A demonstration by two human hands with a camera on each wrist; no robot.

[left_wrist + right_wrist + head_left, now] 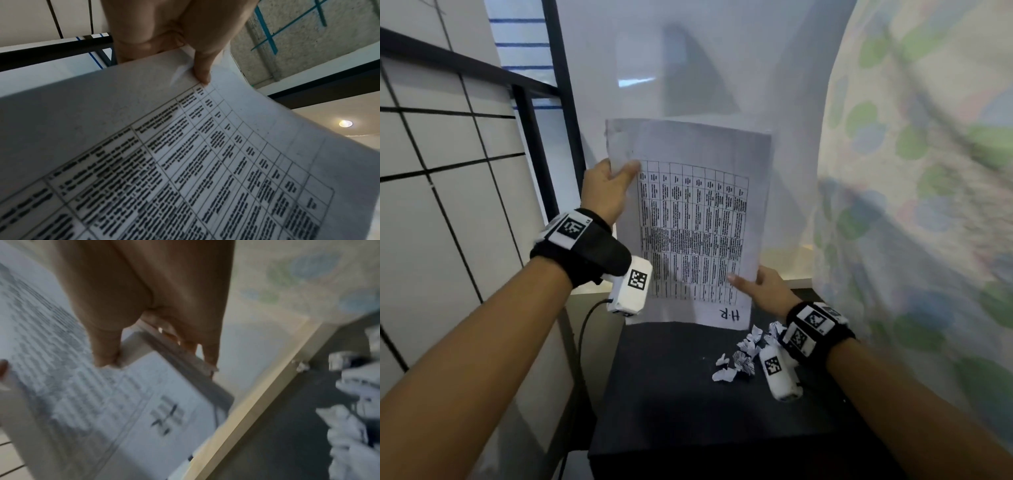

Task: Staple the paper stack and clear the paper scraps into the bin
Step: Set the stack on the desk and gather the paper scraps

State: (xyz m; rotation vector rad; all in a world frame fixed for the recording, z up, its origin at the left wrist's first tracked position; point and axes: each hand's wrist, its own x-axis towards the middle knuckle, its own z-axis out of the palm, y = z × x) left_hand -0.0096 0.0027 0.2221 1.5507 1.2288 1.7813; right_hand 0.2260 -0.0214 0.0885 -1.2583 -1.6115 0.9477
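So the paper stack (695, 222) is getting held up in the air, standing nearly upright over the back edge of the black table (671, 394), printed table facing the camera and a handwritten "H.R" down at the bottom edge. The left hand (607, 190) is pinching it on the upper left side, thumb lying across the front sheet and the other fingers tucked behind the pages; the left wrist view is showing that thumb pressing right at the corner of the printed grid. The right hand (760, 291) is gripping the lower right edge, thumb on the front and fingers curled round behind the stack, though the right wrist view is pretty blurry. The paper scraps (743, 353) are sitting in a little crumpled pile on the table, just under the right wrist. A floral cloth (914, 171) is hanging on the right, and white tiled wall (431, 171) is filling the left.
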